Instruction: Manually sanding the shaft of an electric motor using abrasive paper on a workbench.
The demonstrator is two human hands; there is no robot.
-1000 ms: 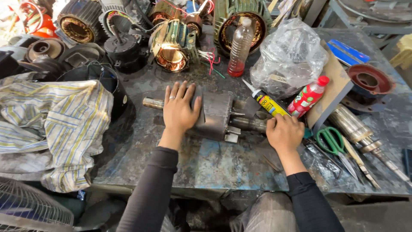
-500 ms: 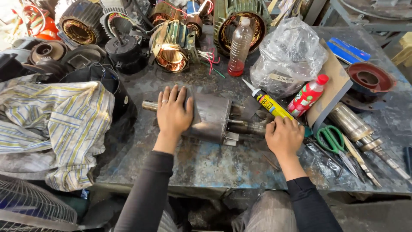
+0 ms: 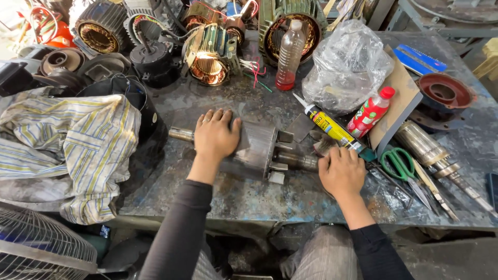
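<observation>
- Grey steel motor rotor (image 3: 257, 150), a ribbed cylinder on a shaft, lay on its side on the worn metal workbench (image 3: 218, 192), between the two hands.
- Left hand (image 3: 215, 136) lay flat on the rotor's left part, fingers spread and palm pressed down; the shaft's left end stuck out just beyond it.
- Right hand (image 3: 341, 171) was curled at the shaft's right end, fingers bent around something I could not make out.
- Yellow sealant tube with a white nozzle (image 3: 327, 124) lay just above the right hand, beside a red plastic bottle with a red cap (image 3: 369, 112).
- Green-handled scissors (image 3: 400, 163) rested just right of the right hand.
- Clear crumpled plastic bag (image 3: 346, 67) and a clear bottle holding some reddish liquid (image 3: 288, 57) stood farther beyond the hands.
- Copper-wound stator (image 3: 210, 52) sat well above the left hand.
- Striped cloth in white, yellow and blue (image 3: 67, 150) lay heaped to the left of the left hand.
</observation>
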